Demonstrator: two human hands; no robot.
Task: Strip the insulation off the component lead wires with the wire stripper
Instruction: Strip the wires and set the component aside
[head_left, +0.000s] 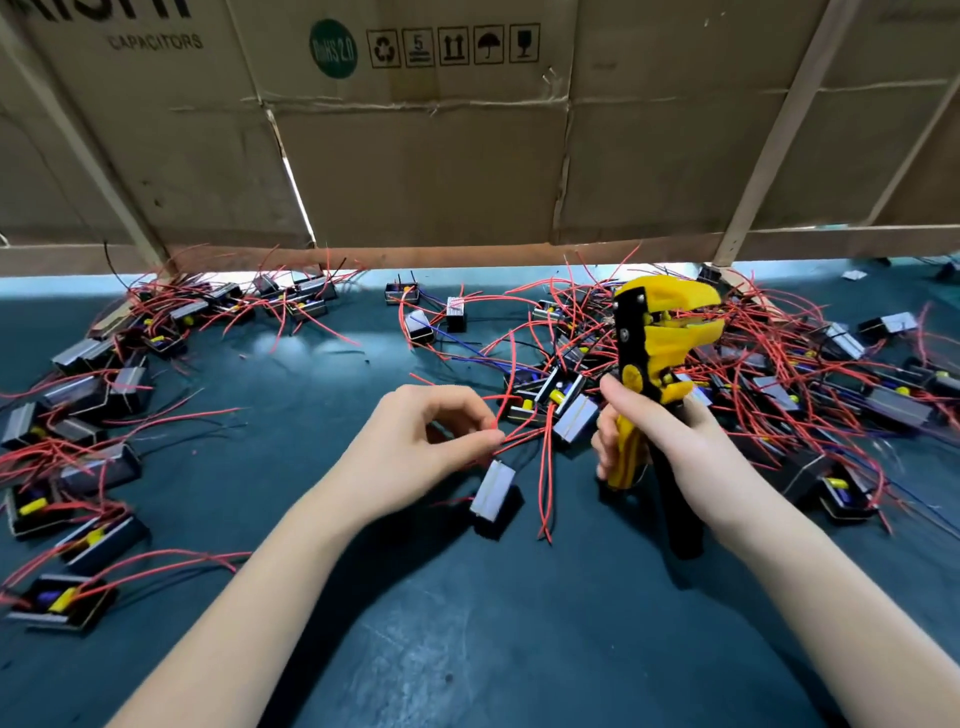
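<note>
My right hand (670, 441) grips the handles of a yellow and black wire stripper (660, 343), held upright with its jaws pointing right, above the pile. My left hand (426, 436) pinches the red lead wires (519, 431) of a small black component with a grey top (493, 493), which hangs just below my fingertips, close over the mat. Its red leads trail to the right and downward. The stripper's jaws are apart from those wires.
A dark green mat (467, 623) covers the table. A tangled pile of components with red leads (779, 374) lies behind the stripper at right. Another heap of components (93, 415) spreads along the left. A cardboard wall (441, 156) closes off the back.
</note>
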